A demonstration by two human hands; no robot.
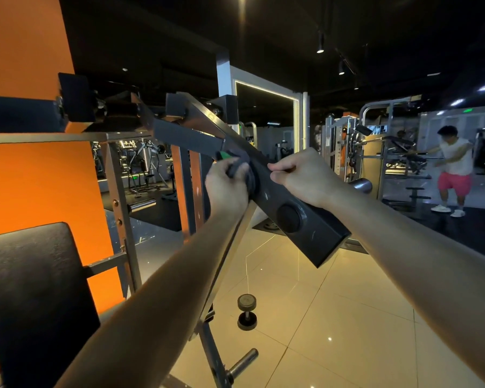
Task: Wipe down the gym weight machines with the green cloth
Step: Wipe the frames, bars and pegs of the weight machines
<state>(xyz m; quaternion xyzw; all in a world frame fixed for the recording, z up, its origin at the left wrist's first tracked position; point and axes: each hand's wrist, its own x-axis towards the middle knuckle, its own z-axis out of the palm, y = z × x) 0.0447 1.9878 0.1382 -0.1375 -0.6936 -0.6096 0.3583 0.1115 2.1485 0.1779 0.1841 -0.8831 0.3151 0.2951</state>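
Pressure counts most: the left hand (pixel 226 189) curls its fingers round the bunched green-and-grey cloth (pixel 241 169), pressing it on the slanted dark flat steel machine arm (pixel 319 239). Just right of it, the right hand (pixel 300 177) pinches the arm's upper edge, steadying it. Long, overlapping strokes along the arm would probably clean best.

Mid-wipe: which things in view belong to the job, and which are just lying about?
Job: cloth, gripped by the left hand against the machine's sloped arm; right hand, gripping that arm's upper edge.
Lying about: dumbbell on the tiled floor; a person in the background at right.
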